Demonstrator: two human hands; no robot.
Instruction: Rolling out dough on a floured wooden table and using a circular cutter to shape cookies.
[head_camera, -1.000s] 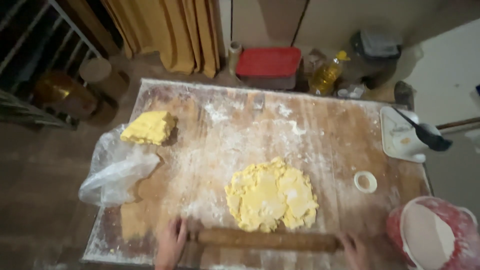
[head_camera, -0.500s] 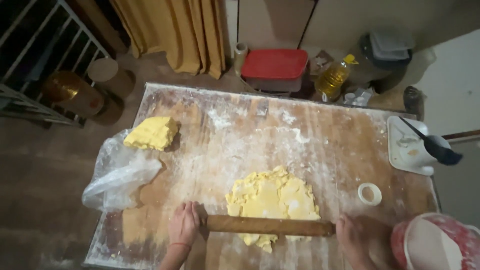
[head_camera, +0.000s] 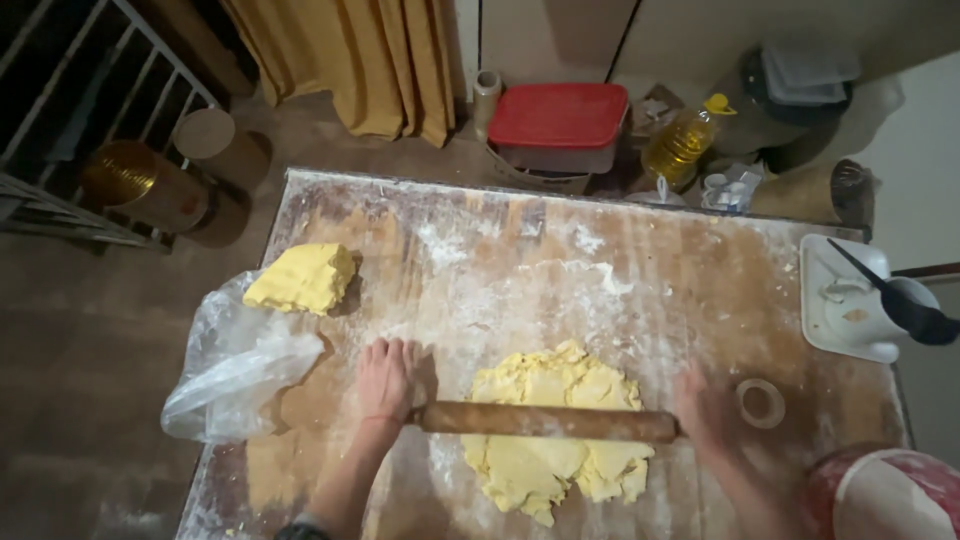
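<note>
surface: floured wooden board (head_camera: 700, 290), dim room, yellow curtain (head_camera: 350, 60) behind, metal railing (head_camera: 60, 120) at left
pin: wooden rolling pin (head_camera: 545, 421) lying crosswise on the dough, roughly level, across its middle
dough: flat ragged yellow sheet (head_camera: 555, 430), near edge of board, cracked and uneven at the rim, lobes sticking out toward the person
left hand: left hand (head_camera: 385, 378) on the pin's left end, palm down, fingers spread flat and pointing away, not curled round it
right hand: right hand (head_camera: 705, 405) on the pin's right end, blurred; looks palm-down, can't tell how the fingers lie
spare dough: yellow block (head_camera: 303, 278) at left, well apart from the sheet, partly on a clear plastic bag (head_camera: 240, 365)
other: tape roll (head_camera: 761, 403) just beside right hand; white tray (head_camera: 845, 300) with dark spatula (head_camera: 895, 295) at right edge; red-lidded box (head_camera: 558, 120) and oil bottle (head_camera: 685, 140) beyond the board; red-rimmed bowl (head_camera: 885, 495) at lower right
doing it well (judgement): keep palms flat and pressure even on both ends so the sheet comes out one thickness; roll from the centre outward, ease off at the cracked edges; turn the dough between passes; more flour under it if it sticks; keep the pin clear of the tape roll.
</note>
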